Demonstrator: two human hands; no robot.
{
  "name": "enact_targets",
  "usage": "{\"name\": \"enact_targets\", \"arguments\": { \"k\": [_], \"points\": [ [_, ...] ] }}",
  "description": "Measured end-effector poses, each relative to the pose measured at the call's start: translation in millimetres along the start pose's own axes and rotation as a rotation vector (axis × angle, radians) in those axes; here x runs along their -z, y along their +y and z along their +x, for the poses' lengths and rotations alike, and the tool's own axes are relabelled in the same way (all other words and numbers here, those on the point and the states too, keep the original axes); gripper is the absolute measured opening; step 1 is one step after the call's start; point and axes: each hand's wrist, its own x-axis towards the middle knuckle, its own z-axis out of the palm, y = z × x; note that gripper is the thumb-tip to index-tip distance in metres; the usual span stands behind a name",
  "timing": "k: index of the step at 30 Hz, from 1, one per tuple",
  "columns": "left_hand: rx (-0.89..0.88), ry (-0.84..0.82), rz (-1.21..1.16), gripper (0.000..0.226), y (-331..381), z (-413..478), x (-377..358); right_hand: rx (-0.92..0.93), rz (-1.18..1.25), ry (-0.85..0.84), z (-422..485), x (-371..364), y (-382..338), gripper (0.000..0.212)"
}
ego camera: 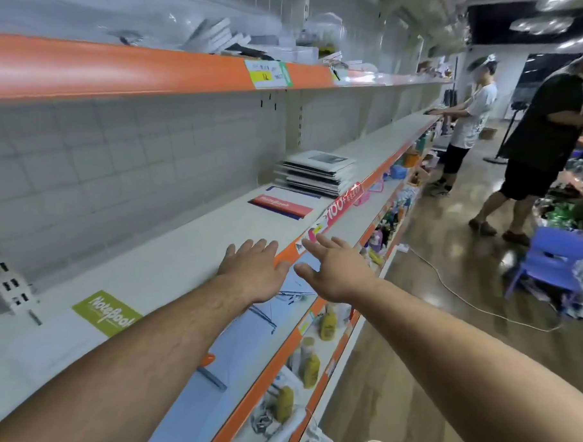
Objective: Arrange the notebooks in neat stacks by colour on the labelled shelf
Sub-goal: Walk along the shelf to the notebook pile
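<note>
My left hand (252,272) reaches out palm down, fingers straight and a little spread, holding nothing, over the orange front edge of the white shelf (171,259); I cannot tell whether it touches the edge. My right hand (336,275) is just beside it, fingers fanned wide and also holding nothing, its thumb pointing toward my left hand. Under both hands a light blue notebook (251,333) lies flat along the shelf's front edge, partly hidden by my left forearm. A green notebook (107,312) lies flat by itself left of that forearm. Farther along, a red notebook (283,206) rests on a blue and white one, and just beyond it is an uneven stack of black and white notebooks (318,173). A red strip (343,207) printed 100 sits on the shelf edge near them. Yellow bottles (328,326) stand on the shelf below. Down the aisle stand 2 people, 1 in a white shirt (472,112) and 1 in black (543,126), near a purple chair (549,259)
</note>
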Motion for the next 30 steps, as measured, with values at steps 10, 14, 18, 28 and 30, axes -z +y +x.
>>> {"name": "enact_targets", "arguments": {
  "k": [10,14,18,28,30],
  "points": [
    [0.215,-0.011,-0.025,0.062,46.5,99.5,-1.4,0.229,-0.035,-0.082,131.0,-8.1,94.6,0.073],
    [0.305,-0.004,-0.051,0.062,63.6,124.0,3.1,0.314,-0.026,-0.087,173.0,0.5,122.6,0.071],
    [0.371,-0.034,-0.057,0.061,70.5,137.9,5.1,0.381,-0.036,-0.133,198.5,-1.1,137.8,0.068],
    [0.43,-0.093,-0.027,0.063,39.0,192.9,10.4,0.361,-0.048,-0.202,285.8,-3.5,149.6,0.07],
    [0.412,-0.121,-0.032,0.063,33.2,207.1,4.0,0.339,-0.074,-0.229,304.4,-9.9,151.2,0.071]
  ]
}}
